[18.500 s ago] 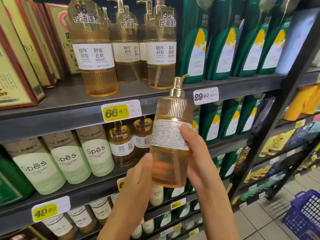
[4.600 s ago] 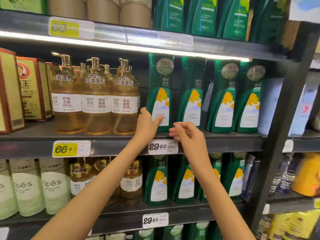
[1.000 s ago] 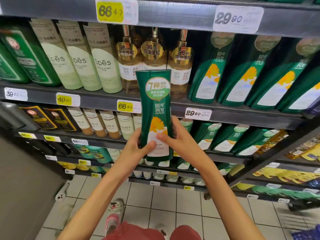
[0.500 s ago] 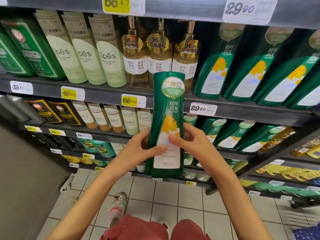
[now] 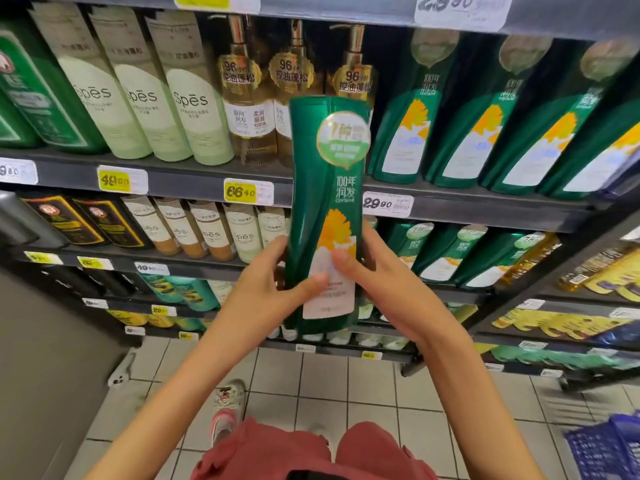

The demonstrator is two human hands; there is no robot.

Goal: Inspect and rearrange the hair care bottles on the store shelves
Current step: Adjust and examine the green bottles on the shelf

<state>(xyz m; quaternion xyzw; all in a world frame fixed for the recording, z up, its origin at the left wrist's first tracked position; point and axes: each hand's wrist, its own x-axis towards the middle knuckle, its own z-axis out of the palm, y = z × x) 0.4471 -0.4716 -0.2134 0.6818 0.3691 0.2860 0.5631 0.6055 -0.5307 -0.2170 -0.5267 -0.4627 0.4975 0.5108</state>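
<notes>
**Head view: I'm raising the tall dark-green plastic shampoo bottle with the yellow flower label (image 5: 325,188) for a closer look.**

Compared with half a second ago it is sitting higher, its top now covering the amber pump bottles (image 5: 242,98) at twelve o'clock. I'm judging that I'm still inspecting, not reshelving. My left hand (image 5: 266,292) at seven o'clock and right hand (image 5: 384,282) at five o'clock are both gripping its lower half, thumbs on the white label. The matching green bottles (image 5: 460,133) are waiting at two o'clock.
</notes>
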